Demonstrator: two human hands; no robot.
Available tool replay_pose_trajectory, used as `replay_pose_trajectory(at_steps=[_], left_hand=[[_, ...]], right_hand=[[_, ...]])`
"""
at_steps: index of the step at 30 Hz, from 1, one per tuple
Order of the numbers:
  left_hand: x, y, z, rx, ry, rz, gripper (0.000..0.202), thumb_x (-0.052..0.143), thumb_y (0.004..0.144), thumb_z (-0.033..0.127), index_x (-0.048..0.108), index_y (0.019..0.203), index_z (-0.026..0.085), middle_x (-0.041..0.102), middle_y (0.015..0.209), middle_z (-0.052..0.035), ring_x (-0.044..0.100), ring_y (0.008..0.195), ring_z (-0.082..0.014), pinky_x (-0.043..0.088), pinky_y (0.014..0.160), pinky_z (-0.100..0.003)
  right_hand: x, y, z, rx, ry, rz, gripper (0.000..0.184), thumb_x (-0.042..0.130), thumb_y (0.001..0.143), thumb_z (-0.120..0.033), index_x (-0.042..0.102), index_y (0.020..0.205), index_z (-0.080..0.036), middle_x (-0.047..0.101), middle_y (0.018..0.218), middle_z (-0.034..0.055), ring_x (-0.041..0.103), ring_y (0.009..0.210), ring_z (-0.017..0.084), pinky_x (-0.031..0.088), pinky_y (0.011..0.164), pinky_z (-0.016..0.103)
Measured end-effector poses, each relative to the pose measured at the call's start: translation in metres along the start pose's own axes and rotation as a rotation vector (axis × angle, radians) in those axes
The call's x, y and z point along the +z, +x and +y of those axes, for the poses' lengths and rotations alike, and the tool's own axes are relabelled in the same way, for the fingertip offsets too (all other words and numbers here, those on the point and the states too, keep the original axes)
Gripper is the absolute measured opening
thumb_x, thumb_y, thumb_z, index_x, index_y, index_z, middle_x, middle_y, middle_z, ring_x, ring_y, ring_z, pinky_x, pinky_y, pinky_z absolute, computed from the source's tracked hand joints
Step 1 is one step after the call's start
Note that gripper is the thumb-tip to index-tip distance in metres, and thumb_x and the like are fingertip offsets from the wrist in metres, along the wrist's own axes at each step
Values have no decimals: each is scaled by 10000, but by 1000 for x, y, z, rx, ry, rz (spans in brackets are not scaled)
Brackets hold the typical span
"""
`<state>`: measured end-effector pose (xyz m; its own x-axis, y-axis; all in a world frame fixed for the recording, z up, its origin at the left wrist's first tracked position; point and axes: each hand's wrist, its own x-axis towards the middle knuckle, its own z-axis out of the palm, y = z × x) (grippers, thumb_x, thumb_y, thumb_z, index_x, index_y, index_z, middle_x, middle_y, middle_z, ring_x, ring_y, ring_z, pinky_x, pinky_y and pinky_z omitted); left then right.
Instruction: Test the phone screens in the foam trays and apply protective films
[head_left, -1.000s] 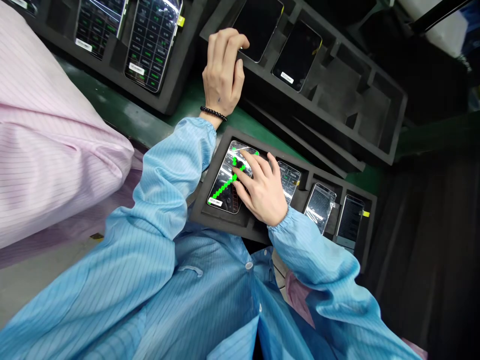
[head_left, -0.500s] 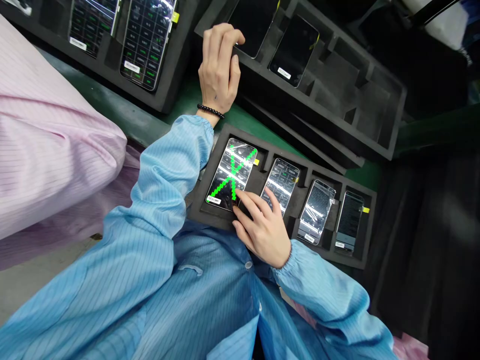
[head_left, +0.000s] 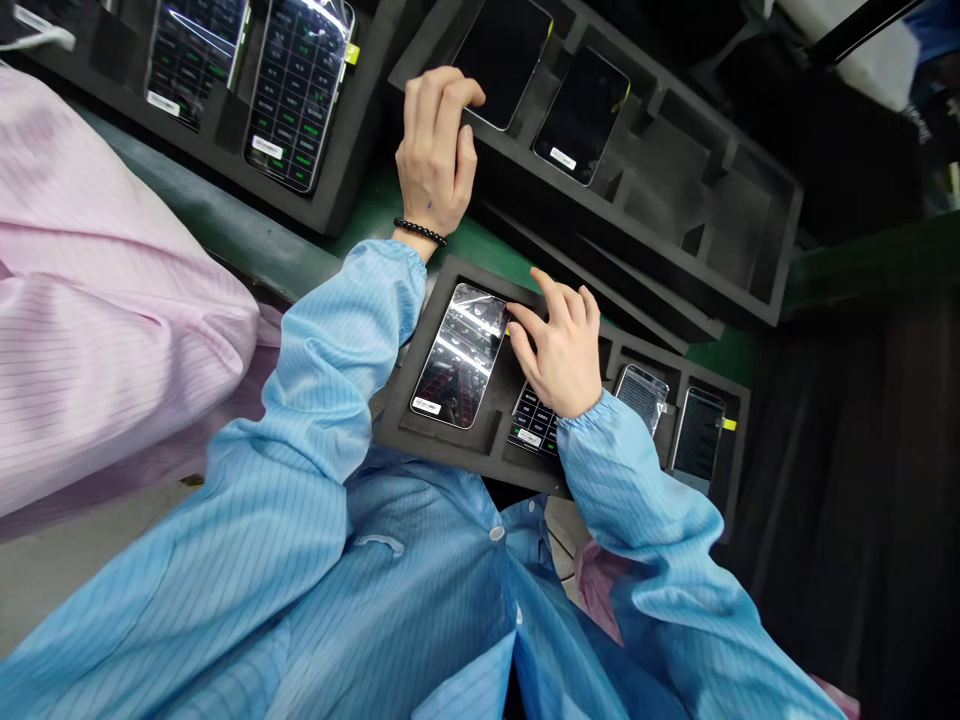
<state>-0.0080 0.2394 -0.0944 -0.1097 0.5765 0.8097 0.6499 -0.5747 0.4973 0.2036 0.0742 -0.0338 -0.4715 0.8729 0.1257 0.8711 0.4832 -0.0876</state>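
My left hand (head_left: 435,150) rests on the rim of the far black foam tray (head_left: 675,180), fingers curled over its edge beside a dark phone (head_left: 504,55). My right hand (head_left: 559,350) lies with fingers spread over the second phone (head_left: 534,420) in the near foam tray (head_left: 450,440). Its fingertips reach the top of that slot, next to the first phone (head_left: 459,355). The first phone's screen shows a dark picture with glare. Two more phones (head_left: 641,390) (head_left: 697,440) sit in the slots to the right.
Another dark phone (head_left: 581,115) lies in the far tray, which has bare slots further right. A third tray at top left holds lit phones (head_left: 296,90) (head_left: 191,60). A person's pink-striped sleeve (head_left: 112,300) fills the left side. The green bench (head_left: 225,215) runs between the trays.
My right hand traced a green X on the first phone, then moved up and right onto the second phone. The green lines are gone from the first screen. My left hand stayed put.
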Motion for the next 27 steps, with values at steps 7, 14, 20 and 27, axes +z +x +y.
replay_pose_trajectory(at_steps=[7,14,20,27], left_hand=[[1,0,-4,13,35,-35,539,86,1015,540,540,1135,276,568,1153,-136,492,1114,-276,370,1025,-491],[5,-1,-13,120,85,23,425,137,1036,428,514,1161,278,547,1130,-117,503,1082,-263,420,966,-472],[6,-1,-14,161,89,56,382,184,1039,375,523,1141,232,553,1100,-129,516,1051,-272,429,939,-500],[0,1,-2,112,102,60,302,266,1003,288,550,1106,288,609,1089,-132,532,1024,-280,433,934,-452]], right_hand=[[-4,-10,-14,-70,-38,-59,385,388,1035,-363,716,1178,-221,479,1550,97,486,1335,288,293,1194,580],[-4,-24,-36,-203,3,-32,367,417,1034,-363,724,1156,-204,515,1524,111,512,1312,280,286,1190,563],[-5,-34,-57,-320,72,0,337,448,1020,-343,715,1125,-167,555,1487,136,544,1269,269,304,1177,546],[-4,-49,-86,-429,160,-30,334,431,1009,-334,703,1081,-154,568,1476,133,538,1278,255,336,1158,547]])
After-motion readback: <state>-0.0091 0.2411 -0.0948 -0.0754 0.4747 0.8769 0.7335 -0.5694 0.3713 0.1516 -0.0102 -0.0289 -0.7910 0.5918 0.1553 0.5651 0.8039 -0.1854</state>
